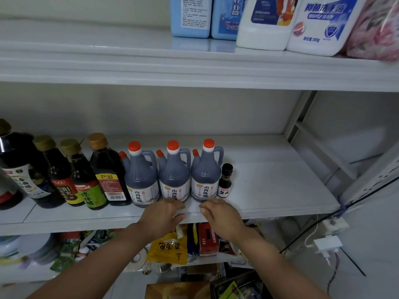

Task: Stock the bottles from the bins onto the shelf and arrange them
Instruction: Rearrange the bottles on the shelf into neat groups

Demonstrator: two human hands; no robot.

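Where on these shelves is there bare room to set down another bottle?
The middle shelf is bare from the small black-capped bottle rightward to the shelf's end. The upper shelf is bare left of the blue bottles. Crowded: the vinegar jugs and dark sauce bottles stand packed from the left edge to the middle.

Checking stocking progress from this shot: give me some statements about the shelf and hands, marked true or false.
1. Three red-capped jugs stand in front on the middle shelf. True.
2. The small black-capped bottle stands left of them. False: it stands right of the rightmost jug.
3. The left hand and right hand hold nothing. True.
4. The upper shelf holds only dark bottles. False: blue and white containers stand there.
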